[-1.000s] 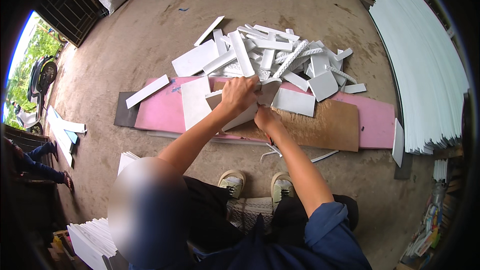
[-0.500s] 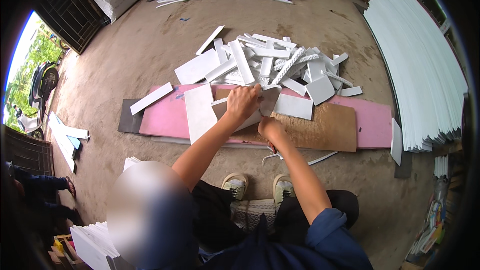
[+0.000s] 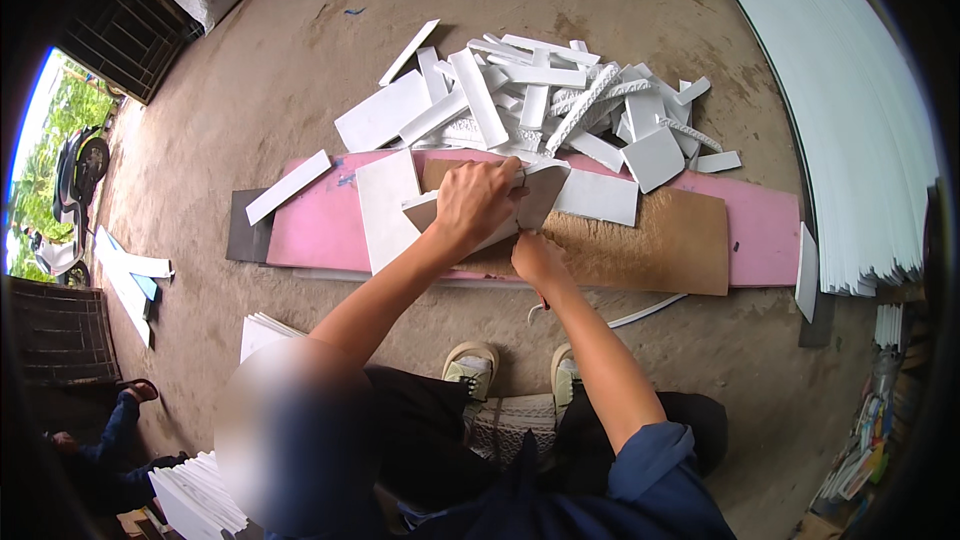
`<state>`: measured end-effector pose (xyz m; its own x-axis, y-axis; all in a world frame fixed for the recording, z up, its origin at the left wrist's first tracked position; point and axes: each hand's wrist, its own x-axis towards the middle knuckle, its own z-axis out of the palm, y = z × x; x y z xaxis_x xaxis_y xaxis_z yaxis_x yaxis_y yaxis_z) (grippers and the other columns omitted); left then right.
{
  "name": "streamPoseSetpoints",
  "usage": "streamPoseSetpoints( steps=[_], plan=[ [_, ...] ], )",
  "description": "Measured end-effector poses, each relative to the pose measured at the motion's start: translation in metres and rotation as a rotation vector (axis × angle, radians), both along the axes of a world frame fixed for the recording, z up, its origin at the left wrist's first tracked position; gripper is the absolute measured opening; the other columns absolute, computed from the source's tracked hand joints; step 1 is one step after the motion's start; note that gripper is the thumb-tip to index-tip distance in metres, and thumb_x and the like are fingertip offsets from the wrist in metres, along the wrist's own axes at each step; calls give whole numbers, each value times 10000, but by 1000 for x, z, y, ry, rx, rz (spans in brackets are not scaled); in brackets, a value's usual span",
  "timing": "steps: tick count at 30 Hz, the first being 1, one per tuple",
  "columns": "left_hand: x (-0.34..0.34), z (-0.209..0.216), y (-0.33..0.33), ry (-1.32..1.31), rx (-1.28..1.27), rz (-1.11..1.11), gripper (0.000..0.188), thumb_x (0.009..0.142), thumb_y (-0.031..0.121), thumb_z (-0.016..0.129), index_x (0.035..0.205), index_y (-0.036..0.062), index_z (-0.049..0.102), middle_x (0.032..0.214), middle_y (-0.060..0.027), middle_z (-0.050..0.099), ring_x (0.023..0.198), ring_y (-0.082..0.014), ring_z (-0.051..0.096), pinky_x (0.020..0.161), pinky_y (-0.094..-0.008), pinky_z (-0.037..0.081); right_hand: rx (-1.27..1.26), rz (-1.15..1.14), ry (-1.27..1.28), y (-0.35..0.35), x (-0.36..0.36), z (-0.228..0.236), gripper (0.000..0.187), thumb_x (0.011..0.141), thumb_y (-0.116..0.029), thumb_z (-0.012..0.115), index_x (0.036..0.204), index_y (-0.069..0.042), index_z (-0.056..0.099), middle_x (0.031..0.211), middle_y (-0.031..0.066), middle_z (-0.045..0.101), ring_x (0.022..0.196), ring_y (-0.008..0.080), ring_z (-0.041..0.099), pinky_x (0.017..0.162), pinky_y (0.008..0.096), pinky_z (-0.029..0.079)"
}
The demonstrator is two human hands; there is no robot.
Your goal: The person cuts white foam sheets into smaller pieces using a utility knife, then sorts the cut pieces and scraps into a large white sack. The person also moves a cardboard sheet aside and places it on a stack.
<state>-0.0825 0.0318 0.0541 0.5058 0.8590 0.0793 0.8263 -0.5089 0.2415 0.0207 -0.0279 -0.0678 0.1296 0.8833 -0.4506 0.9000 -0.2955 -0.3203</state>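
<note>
1. White piece [image 3: 545, 192]: tilted above the brown board's [image 3: 660, 245] left half, its visible length slanting from near left to far right.
2. Left hand [image 3: 475, 202] grips it; right hand [image 3: 538, 260] is closed round what seems a thin knife [image 3: 519, 227], partly hidden.
3. Brown board: oblong, fibrous, scuffed.
4. Under it: smooth pink board [image 3: 765, 240].
5. Beyond it: flat strips, bumpy sticks [image 3: 585, 108].

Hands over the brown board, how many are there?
2: the left hand, gripping a pale piece, and the right hand, lower and closer to the body. No others seem hidden.
</note>
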Motion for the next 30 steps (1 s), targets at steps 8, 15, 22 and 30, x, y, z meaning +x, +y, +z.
streamPoseSetpoints(
  steps=[8, 15, 22, 30],
  plan=[
    [1, -6, 6, -63, 63, -22, 299, 739, 342, 630, 905, 101, 568, 657, -95, 618, 594, -285, 607, 517, -388, 475, 3, 10, 31, -4, 1, -51, 324, 844, -241, 441, 1027, 25, 451, 867, 215, 612, 833, 374, 598, 721, 462, 476],
    [4, -8, -6, -84, 102, -23, 273, 729, 302, 631, 884, 93, 548, 710, -80, 623, 634, -282, 611, 545, -381, 479, 65, -53, 75, -19, -1, -75, 323, 849, -240, 430, 1084, -19, 424, 879, 230, 604, 833, 382, 595, 727, 481, 463],
    [9, -17, -25, -83, 179, -49, 270, 734, 298, 625, 909, 105, 554, 746, -65, 630, 672, -272, 616, 565, -370, 477, 33, -42, 1, -77, 2, -80, 373, 851, -255, 426, 1123, 0, 415, 914, 243, 597, 844, 384, 592, 749, 475, 457],
    [-12, -15, -43, -96, 226, -13, 289, 725, 317, 631, 951, 149, 564, 738, -96, 629, 654, -286, 616, 546, -389, 479, -364, -149, 154, -57, 75, 1, 265, 872, -247, 409, 1008, -42, 508, 808, 168, 622, 598, 272, 618, 546, 381, 496]
  ],
)
